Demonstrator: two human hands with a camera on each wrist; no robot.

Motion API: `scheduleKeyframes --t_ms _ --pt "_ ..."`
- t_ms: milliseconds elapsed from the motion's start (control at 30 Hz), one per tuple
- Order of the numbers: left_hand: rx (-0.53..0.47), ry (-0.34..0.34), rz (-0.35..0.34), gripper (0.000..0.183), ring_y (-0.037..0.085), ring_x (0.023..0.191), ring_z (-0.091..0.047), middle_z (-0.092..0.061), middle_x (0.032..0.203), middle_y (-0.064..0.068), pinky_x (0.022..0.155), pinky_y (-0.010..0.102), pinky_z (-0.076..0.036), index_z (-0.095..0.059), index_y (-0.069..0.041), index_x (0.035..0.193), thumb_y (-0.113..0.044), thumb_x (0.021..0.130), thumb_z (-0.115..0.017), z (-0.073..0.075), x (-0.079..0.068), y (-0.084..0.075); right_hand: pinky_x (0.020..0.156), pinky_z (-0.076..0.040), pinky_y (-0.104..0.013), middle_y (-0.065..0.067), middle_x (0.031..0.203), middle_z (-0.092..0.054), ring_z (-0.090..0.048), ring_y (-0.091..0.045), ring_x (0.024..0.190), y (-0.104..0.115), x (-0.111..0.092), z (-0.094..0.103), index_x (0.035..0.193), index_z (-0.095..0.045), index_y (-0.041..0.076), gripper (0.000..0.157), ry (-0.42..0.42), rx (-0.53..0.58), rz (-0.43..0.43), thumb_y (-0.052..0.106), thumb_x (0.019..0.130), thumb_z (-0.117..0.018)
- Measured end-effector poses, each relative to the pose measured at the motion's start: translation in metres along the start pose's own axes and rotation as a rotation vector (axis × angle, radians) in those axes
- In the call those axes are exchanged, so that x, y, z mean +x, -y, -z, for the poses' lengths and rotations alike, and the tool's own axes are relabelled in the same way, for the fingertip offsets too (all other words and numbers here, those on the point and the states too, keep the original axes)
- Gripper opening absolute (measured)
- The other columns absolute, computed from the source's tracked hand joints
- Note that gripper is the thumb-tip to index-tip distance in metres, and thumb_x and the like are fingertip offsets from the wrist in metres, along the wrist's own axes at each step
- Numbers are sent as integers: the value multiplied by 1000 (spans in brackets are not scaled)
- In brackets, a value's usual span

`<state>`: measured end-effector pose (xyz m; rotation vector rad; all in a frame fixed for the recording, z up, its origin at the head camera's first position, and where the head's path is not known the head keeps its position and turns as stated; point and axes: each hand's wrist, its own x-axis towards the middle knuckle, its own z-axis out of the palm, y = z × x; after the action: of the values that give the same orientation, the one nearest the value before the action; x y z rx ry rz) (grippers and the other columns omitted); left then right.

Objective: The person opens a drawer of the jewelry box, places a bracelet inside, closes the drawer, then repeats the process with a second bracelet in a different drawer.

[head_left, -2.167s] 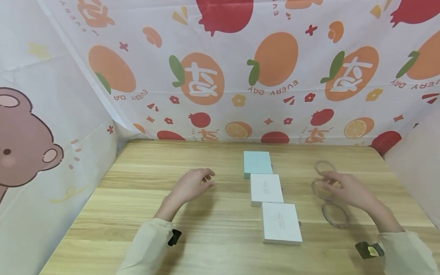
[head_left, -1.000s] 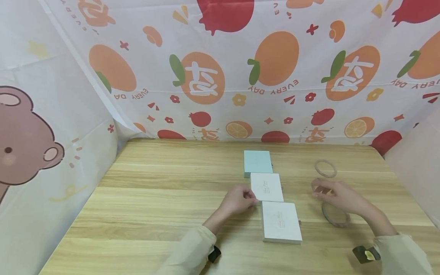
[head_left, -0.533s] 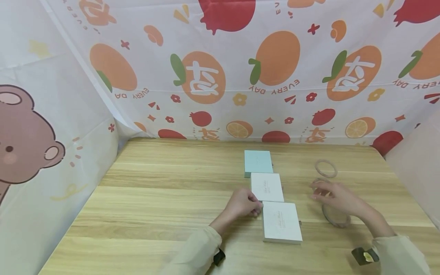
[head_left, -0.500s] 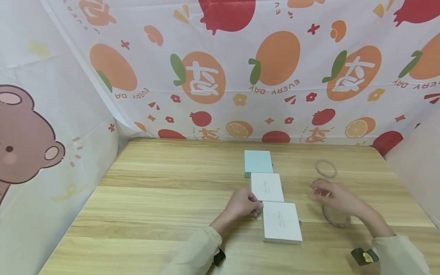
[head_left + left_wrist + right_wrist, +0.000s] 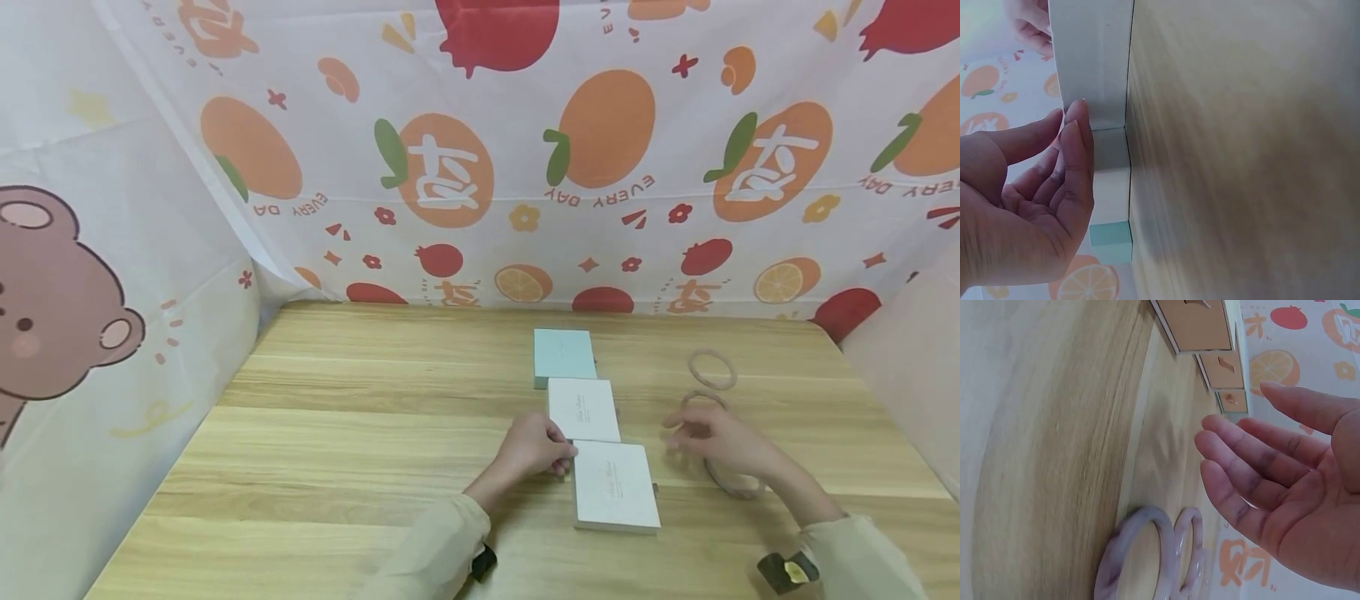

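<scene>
Near white box (image 5: 615, 485) has its pull tab (image 5: 655, 487) facing R, twd my R hand (image 5: 723, 437), fingers loosely spread, holding nothing. My L hand (image 5: 531, 446) is nearer, touching box's far-L corner w/ loosely bent fingers. Bangles (image 5: 1112, 556) lie on tabletop (image 5: 337, 483), R of box.

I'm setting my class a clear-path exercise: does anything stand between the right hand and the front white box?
Nothing visible does. Only bare table lies between the right hand and the front white box; the bangles lie right of that gap.
</scene>
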<state>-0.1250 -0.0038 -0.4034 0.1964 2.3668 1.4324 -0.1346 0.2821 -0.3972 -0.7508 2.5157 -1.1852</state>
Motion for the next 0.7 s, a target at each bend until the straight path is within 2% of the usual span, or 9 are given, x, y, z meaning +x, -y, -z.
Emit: scheduleKeyframes --t_ms 100,200,333,500,700 --pt "-4 1 7 15 13 47 -60 -60 55 5 47 22 -52 -65 1 65 -2 79 -69 0 0 0 62 -53 -27 -16 86 -65 -63 -18 74 1 1 -2 105 -54 -17 28 39 103 17 3 86 -60" --pt "-18 4 12 14 13 47 -59 -60 54 5 47 23 -52 -65 1 66 -1 79 -68 -1 0 0 63 -54 -29 -20 86 -65 -64 -20 74 2 1 -3 104 -53 -18 26 64 134 43 -1 85 -59" --pt "-35 9 11 14 14 46 -59 -60 53 5 47 23 -52 -65 2 66 0 79 -68 -1 -1 -1 66 -54 -29 -20 90 -64 -64 -21 77 2 -1 -6 106 -53 -16 26 100 148 0 1 86 -58" --pt "-27 11 15 14 16 47 -60 -60 52 5 47 24 -52 -64 1 65 0 79 -68 -2 -2 -2 63 -54 -33 -19 91 -63 -63 -23 75 4 -1 -9 108 -52 -15 29 140 212 -72 4 88 -57" --pt "-24 11 36 15 15 47 -60 -60 52 5 47 24 -52 -63 0 65 0 80 -67 -2 -2 -4 60 -54 -34 -20 88 -63 -63 -22 72 6 1 -12 106 -53 -15 27 144 237 -99 4 87 -58"
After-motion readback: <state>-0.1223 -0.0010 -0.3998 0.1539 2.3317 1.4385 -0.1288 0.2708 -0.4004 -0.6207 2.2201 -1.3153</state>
